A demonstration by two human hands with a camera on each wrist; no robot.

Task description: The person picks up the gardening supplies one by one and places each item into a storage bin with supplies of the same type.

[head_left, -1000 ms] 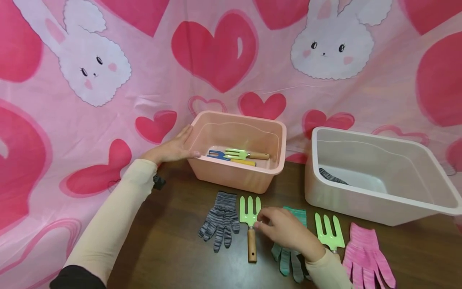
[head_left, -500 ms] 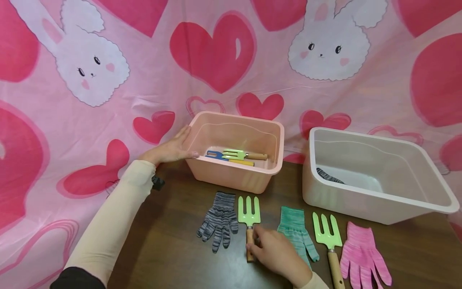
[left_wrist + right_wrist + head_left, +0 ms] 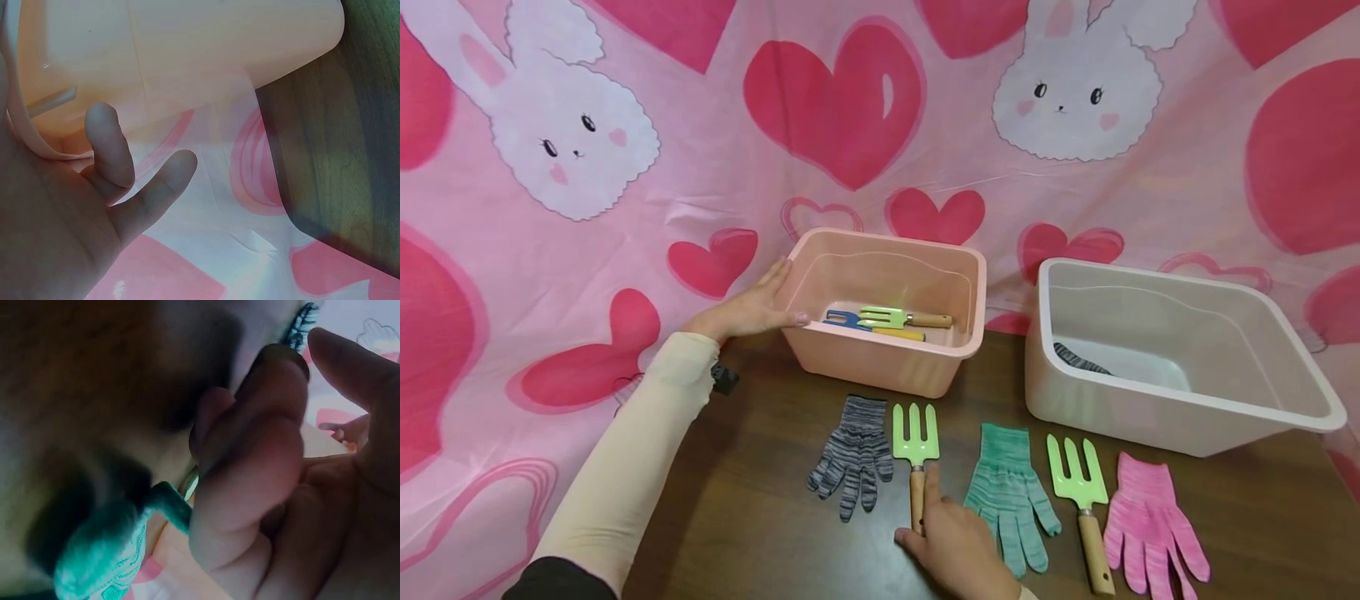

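Observation:
In the head view my left hand (image 3: 748, 312) rests against the left side of a peach plastic bin (image 3: 880, 362), its thumb over the front rim. Two of its fingers (image 3: 156, 194) stick out loosely in the left wrist view. My right hand (image 3: 958, 542) is at the wooden handle of a green hand fork (image 3: 916, 437) lying on the table. Thumb and index finger lie on either side of the handle; a firm hold is not visible. Beside the fork lie a grey-striped glove (image 3: 856, 454) and a green glove (image 3: 1009, 483).
Inside the peach bin lie a green hand fork (image 3: 883, 317) and a blue fork with a yellow handle (image 3: 898, 334). A grey bin (image 3: 1120, 408) at right holds a dark striped glove (image 3: 1078, 360). Another green fork (image 3: 1078, 479) and a pink glove (image 3: 1150, 517) lie on the table.
My right hand has moved from beside the fork's head, over the green glove, down and left to the fork's handle. The left hand stays at the bin.

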